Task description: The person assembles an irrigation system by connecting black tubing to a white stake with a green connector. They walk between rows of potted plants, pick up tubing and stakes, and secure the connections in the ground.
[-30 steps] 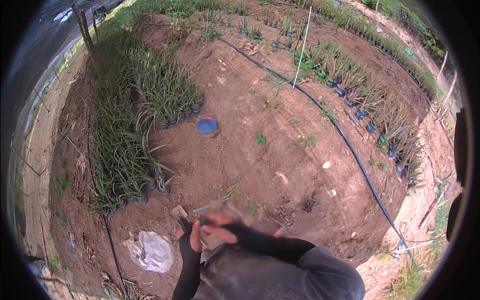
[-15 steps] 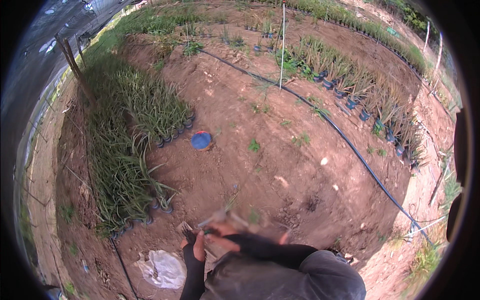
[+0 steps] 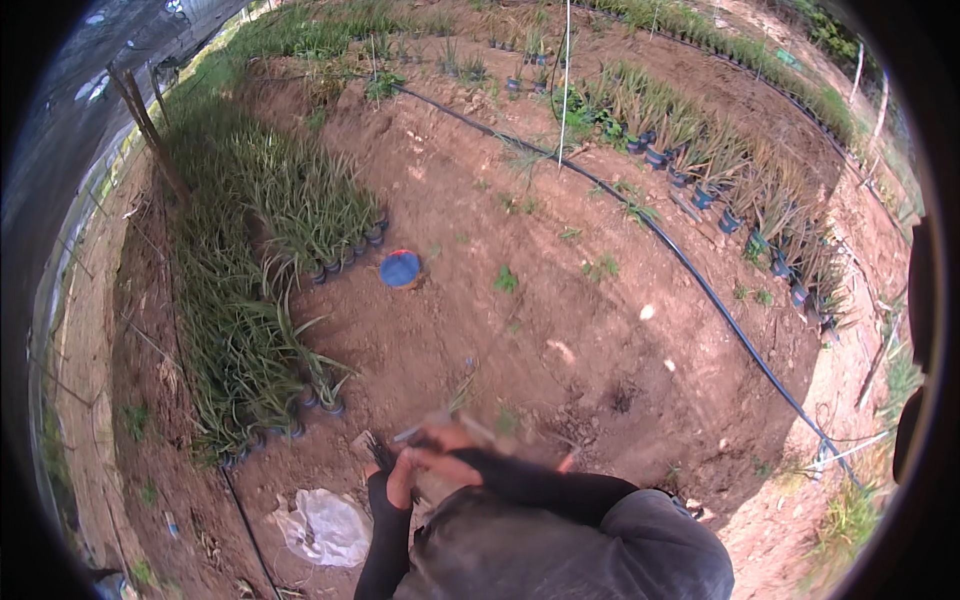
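Note:
My left hand (image 3: 401, 481) is low in the middle of the head view, its fingers closed. Beside its fingertips shows a dark bundle of thin strands (image 3: 378, 455); whether the hand grips it is hard to tell. My right hand (image 3: 447, 447) is right up against the left, smeared by motion, so its fingers cannot be read. A pale, thin, stick-like thing (image 3: 407, 434) lies just beyond both hands. Blurred shapes surround the right hand, and a small orange piece (image 3: 567, 463) shows past my right sleeve.
A white plastic sack (image 3: 328, 528) lies at lower left. Potted spiky plants (image 3: 240, 350) crowd the left, near a blue-topped round container (image 3: 400, 269). A black hose (image 3: 690, 265) crosses the soil on the right, before another row of pots (image 3: 702, 198). A white stake (image 3: 565, 95) stands far off.
My right hand has shifted slightly and stays blurred, close against the left. The whole view has moved a little; the surroundings look the same.

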A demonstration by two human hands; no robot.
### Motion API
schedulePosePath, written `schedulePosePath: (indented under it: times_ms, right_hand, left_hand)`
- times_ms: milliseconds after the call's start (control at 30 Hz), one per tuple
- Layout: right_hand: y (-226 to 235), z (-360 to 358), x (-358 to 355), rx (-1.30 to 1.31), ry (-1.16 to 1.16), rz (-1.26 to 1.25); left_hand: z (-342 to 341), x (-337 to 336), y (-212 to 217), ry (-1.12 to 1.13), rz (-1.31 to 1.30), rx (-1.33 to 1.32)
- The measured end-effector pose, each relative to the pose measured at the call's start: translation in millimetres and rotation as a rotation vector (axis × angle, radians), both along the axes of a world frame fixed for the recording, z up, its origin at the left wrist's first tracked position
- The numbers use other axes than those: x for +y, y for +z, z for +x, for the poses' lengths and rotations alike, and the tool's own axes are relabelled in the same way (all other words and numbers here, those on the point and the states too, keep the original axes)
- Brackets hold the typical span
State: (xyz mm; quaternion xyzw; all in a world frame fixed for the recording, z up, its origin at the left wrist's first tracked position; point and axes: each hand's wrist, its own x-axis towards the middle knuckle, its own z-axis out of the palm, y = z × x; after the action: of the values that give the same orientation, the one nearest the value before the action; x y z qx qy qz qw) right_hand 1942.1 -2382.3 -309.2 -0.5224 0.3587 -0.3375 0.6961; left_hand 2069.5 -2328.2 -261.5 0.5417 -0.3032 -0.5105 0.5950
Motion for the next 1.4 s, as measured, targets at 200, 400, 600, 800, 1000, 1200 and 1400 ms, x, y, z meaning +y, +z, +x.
schedulePosePath:
  times_ms: [200, 400, 600, 800, 1000, 1200, 1400]
  right_hand:
    - [47, -1, 4, -0.149, 0.072, 0.113]
    - [45, 4, 2, 0.025, -0.021, 0.035]
    - [42, 9, 4, 0.142, -0.047, -0.006]
    - [39, 11, 5, 0.214, 0.052, -0.082]
    - [37, 8, 6, 0.049, 0.116, 0.167]
    - [24, -5, 2, -0.273, 0.121, 0.58]
    - [25, -5, 6, -0.33, 0.071, 0.615]
  left_hand:
    - [7, 0, 9, 0.028, 0.021, 0.037]
    - [10, 1, 19, -0.002, 0.114, 0.021]
    - [19, 12, 34, -0.07, 0.078, -0.024]
    - [20, 17, 28, -0.02, 0.126, -0.106]
    - [27, 19, 23, 0.072, 0.129, 0.114]
    - [41, 20, 4, 0.123, 0.109, 0.262]
    - [41, 26, -7, 0.07, 0.137, 0.187]
